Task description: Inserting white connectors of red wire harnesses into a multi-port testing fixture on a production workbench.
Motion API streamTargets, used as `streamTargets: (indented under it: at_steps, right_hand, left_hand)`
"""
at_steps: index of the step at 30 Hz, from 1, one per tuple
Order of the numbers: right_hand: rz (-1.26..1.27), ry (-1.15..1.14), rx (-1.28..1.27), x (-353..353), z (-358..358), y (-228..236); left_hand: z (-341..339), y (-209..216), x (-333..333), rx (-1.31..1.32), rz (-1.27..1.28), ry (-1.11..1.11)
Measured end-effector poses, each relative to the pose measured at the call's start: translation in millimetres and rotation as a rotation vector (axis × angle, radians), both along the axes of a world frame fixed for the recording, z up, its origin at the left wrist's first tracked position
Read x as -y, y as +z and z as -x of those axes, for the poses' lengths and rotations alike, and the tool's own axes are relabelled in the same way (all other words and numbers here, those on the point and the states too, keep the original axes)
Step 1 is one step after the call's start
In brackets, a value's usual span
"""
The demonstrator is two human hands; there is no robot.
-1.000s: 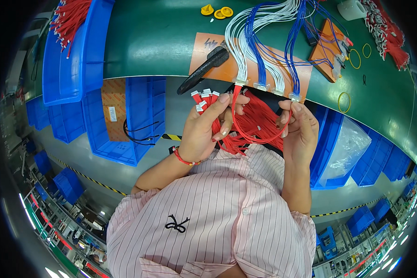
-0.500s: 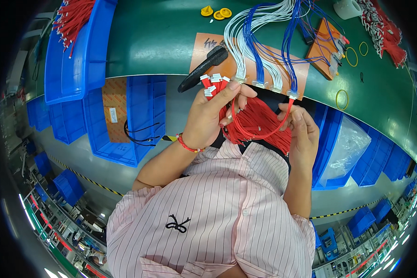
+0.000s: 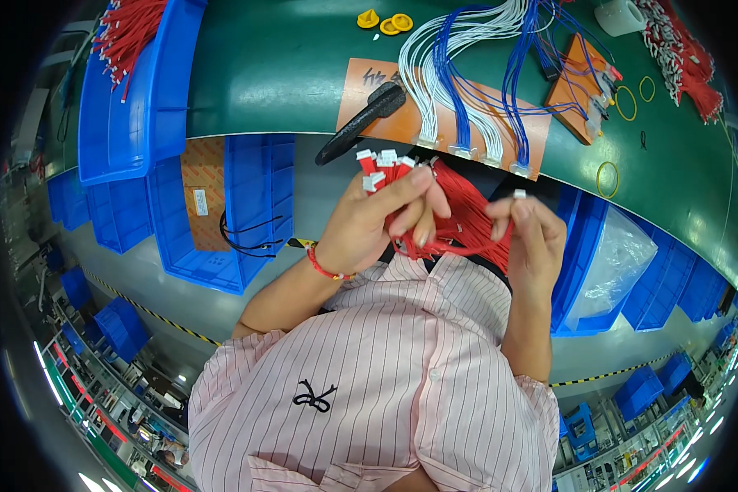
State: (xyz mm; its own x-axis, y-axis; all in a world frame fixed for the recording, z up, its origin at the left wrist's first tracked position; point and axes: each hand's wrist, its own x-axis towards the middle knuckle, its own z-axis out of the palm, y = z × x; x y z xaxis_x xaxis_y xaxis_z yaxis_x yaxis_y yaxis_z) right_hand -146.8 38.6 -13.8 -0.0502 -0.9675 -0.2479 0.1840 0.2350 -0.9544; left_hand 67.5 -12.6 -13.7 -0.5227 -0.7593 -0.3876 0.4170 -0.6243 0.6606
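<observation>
My left hand (image 3: 379, 215) is closed round a bunch of thin red cables, whose white connectors (image 3: 388, 157) stick up beyond the thumb. My right hand (image 3: 536, 239) pinches the end of one red cable, with its small white connector (image 3: 520, 193) showing above the fingertips. That cable bends low from one hand toward the other. Behind them, a thick bundle of red cables (image 3: 477, 197) hangs over my lap. Just beyond my hands, clear sockets (image 3: 462, 152) sit along the front edge of an orange board (image 3: 488, 94), joined to white wires (image 3: 414, 78) and blue wires (image 3: 517, 74).
A black handle-shaped piece (image 3: 361, 123) juts over the edge of the green table (image 3: 262, 74). Yellow caps (image 3: 398, 23), rubber bands (image 3: 607, 179) and a second orange board (image 3: 567, 94) lie on it. Blue bins (image 3: 131, 115) stand at left and beneath the table.
My right hand has drawn the red cable's connector away from the clear socket at the board's edge, down toward me. My left hand has dropped slightly with its bunch.
</observation>
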Motion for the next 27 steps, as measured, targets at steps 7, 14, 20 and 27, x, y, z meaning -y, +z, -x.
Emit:
streamTargets:
  at_steps: [7,14,20,27]
  right_hand:
    - [0.064,0.173,-0.499,-2,-6,-30]
    - [0.202,0.119,-0.602,3,-15,-40]
    - [-0.084,0.131,-0.019,-8,-16,-15]
    - [-0.193,0.325,-0.065,-11,-6,7]
  left_hand:
    - [-17,-9,-15,-0.019,-0.155,-0.032]
    - [-15,-6,-14,0.137,-0.155,0.01]
    - [11,-3,-21,0.087,-0.127,-0.028]
    - [16,-3,-16,0.134,0.006,0.064]
